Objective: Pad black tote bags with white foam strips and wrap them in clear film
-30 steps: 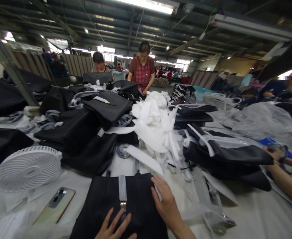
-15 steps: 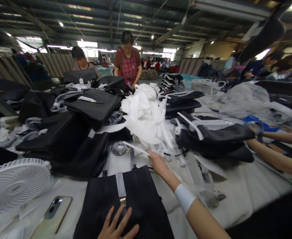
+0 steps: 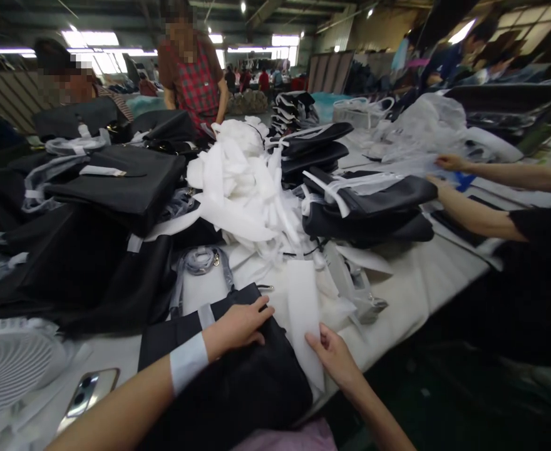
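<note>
A black handbag lies flat in front of me, its top edge facing away. My left hand, with a white band round the wrist, rests on the bag near its upper right corner, fingers stretched out and apart. Close to the bag's right side, my right hand pinches the lower part of a flat white foam strip between thumb and fingers. The strip's far end points toward the pile. A wrapped, coiled strap lies just beyond the bag.
A heap of white foam pieces fills the middle. Black bags are stacked at left and right. A white fan and a phone lie at left. A co-worker's hands are at right; another person stands opposite.
The white strip has come from the pile side to the bag's right side, now seen broad face up. The white-banded hand now rests on the bag. The view has shifted right and down.
</note>
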Demonstrator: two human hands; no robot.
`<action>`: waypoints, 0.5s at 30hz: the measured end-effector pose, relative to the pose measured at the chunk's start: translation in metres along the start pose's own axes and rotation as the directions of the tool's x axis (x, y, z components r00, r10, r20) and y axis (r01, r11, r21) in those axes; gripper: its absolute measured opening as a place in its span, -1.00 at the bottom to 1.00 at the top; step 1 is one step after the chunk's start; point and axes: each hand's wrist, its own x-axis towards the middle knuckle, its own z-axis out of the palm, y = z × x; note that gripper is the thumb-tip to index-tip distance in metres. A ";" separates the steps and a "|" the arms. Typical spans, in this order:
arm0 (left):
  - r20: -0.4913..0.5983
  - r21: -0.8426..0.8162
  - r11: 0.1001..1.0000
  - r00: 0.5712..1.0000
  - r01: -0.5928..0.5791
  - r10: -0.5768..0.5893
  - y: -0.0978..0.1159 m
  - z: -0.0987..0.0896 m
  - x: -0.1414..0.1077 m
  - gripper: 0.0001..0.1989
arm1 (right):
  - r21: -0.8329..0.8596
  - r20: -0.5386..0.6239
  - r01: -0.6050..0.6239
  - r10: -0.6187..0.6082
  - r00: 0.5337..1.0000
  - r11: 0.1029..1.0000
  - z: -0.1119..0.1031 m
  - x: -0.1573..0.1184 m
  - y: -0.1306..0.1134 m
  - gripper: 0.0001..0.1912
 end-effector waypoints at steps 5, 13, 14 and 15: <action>-0.042 0.050 0.996 0.996 0.078 -0.076 0.005 0.018 -0.013 -0.76 | -0.093 -0.150 0.012 -0.026 0.988 0.996 0.006 -0.008 0.004 -0.51; -0.209 0.109 0.987 0.973 0.120 -0.095 0.012 0.042 -0.041 -0.90 | -0.099 -0.114 0.076 -0.087 0.990 0.992 0.039 -0.006 -0.014 -0.55; -0.217 0.110 0.986 0.971 0.125 -0.099 0.013 0.043 -0.040 -0.91 | -0.158 -0.097 0.076 -0.092 0.991 0.984 0.043 -0.006 -0.015 -0.57; -0.223 0.112 0.985 0.969 0.129 -0.102 0.013 0.043 -0.040 -0.92 | -0.225 -0.075 0.075 -0.094 0.993 0.972 0.046 -0.007 -0.016 -0.59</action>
